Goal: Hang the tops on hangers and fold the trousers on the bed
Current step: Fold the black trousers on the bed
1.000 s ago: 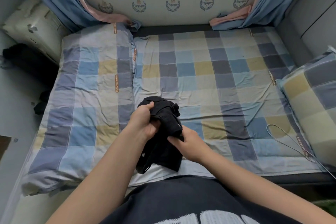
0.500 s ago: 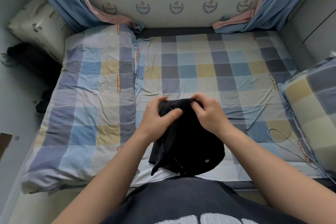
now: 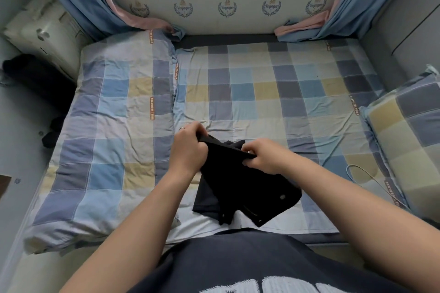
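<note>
Black garment (image 3: 240, 183) gripped between left hand (image 3: 189, 150), right hand (image 3: 264, 157), over bed (image 3: 262, 93)

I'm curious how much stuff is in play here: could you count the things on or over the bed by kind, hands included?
Black garment, gripped by both hands: 1
Hands, left and right: 2
Folded checked quilt: 1
Checked pillow: 1
Cable: 1
Total: 6

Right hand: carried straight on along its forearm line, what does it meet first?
Probably the left hand, which grips the same edge of the black shorts as the right hand; depth is hard to judge.
</note>
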{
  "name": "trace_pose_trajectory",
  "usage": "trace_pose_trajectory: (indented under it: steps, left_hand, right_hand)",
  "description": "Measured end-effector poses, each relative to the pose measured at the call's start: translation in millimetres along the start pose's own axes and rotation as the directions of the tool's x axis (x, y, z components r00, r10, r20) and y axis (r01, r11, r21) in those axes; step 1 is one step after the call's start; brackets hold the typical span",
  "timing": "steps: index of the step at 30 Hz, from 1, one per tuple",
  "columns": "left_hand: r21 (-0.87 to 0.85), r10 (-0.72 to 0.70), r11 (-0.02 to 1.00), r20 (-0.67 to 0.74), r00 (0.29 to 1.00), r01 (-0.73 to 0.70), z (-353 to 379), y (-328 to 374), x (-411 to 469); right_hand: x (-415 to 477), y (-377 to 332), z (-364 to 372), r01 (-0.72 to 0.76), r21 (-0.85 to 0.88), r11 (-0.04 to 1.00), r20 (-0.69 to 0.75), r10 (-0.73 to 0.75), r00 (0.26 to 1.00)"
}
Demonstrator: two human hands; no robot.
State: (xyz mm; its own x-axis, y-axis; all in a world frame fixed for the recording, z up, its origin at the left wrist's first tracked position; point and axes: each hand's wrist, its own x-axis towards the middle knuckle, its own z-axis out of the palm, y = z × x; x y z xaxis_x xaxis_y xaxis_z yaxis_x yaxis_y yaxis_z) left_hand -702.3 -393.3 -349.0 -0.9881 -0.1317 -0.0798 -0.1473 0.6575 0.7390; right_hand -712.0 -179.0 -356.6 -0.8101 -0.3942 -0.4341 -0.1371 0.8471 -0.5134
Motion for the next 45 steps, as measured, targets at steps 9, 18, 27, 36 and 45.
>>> trace_pose_trajectory:
  steps: [9,18,27,36,45]
  left_hand:
    - [0.162,-0.023,0.986,-0.095,0.995,0.038,7.5,-38.7,10.7]
    - [0.258,-0.132,0.95,-0.171,0.976,0.174,5.4,-67.5,25.8]
    - [0.233,-0.323,0.887,-0.305,0.896,0.399,-29.8,-136.6,18.8]
    - [-0.258,-0.806,0.591,-0.231,0.545,0.764,-15.0,-180.5,-10.1]
    - [-0.715,-0.851,-0.145,0.443,0.282,0.684,-12.0,-171.6,-12.7]
  right_hand:
    - [17.0,30.4,28.6,-0.259,-0.174,0.95,-0.373,0.179,0.91]
    - [27.2,52.8,33.3,-0.311,-0.161,0.936,-0.444,0.213,0.871]
    - [0.2,131.0,28.3,-0.523,-0.207,0.827,-0.466,0.387,0.796]
    - [-8.1,146.6,36.3,-0.581,0.182,0.793,-0.427,0.597,0.68]
    - [-2.4,130.8,48.1,-0.256,0.944,-0.208,0.315,0.802,0.507]
